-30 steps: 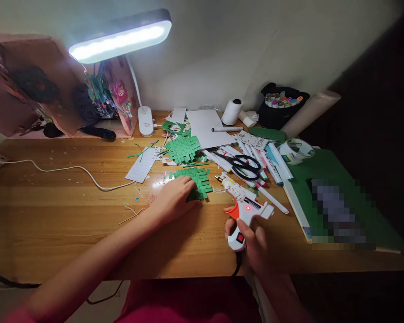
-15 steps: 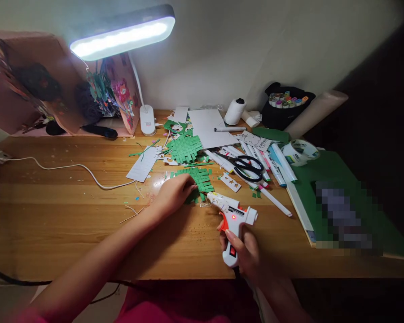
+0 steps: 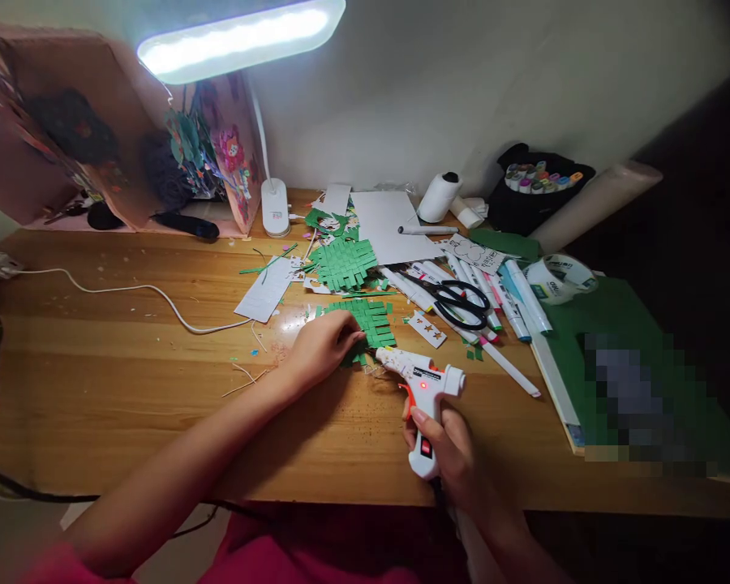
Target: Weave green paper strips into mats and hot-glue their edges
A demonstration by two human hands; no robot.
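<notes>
At 12 o'clock on the table (image 3: 127, 381), hold the green paper weave (image 3: 377, 319) flat with the left hand (image 3: 322, 349) pinching its near edge while the right hand (image 3: 450, 454), clenched round the glue gun (image 3: 422, 388), feeds the nozzle in from 4 o'clock, fingertips clear of the hot tip

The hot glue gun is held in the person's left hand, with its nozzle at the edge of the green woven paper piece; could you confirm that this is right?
Not quite: the hot glue gun is held in the right hand, not the left. The left hand rests on the green woven paper piece, and the nozzle is indeed at its edge. The head view shows this.
</notes>
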